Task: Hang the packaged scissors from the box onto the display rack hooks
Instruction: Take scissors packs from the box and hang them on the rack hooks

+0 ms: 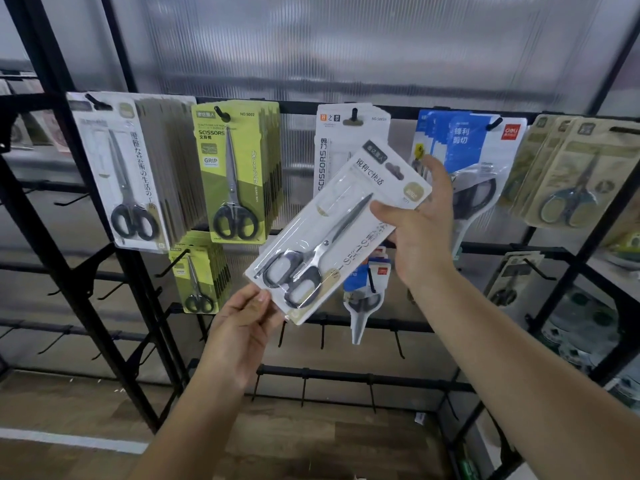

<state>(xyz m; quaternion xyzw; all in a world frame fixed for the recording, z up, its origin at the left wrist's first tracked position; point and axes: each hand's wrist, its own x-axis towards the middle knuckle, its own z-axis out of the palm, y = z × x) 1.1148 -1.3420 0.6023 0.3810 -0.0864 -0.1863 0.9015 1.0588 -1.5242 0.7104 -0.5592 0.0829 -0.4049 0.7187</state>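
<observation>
held pack: white packaged scissors [337,233] being held tilted in front of the display rack [346,109], hang hole end pointing up and right, black handles lying toward lower left; not hanging on any hook.
left hand: left hand [239,327] pinching the lower left corner of the pack between thumb and fingers.
right hand: right hand [419,223] gripping the pack's right edge, thumb lying across the front, fingers reaching behind.
rack, top row: hanging from left to right, grey-white packs [138,171], green packs [239,171], white packs [341,133] partly hidden behind the held pack, blue packs [474,143], beige packs [575,174].
rack, lower row: small green packs [199,275] hanging at left; a small blue pack [367,289] showing below the held one.
bare hooks: bare hooks [323,336] sticking out lower down.
</observation>
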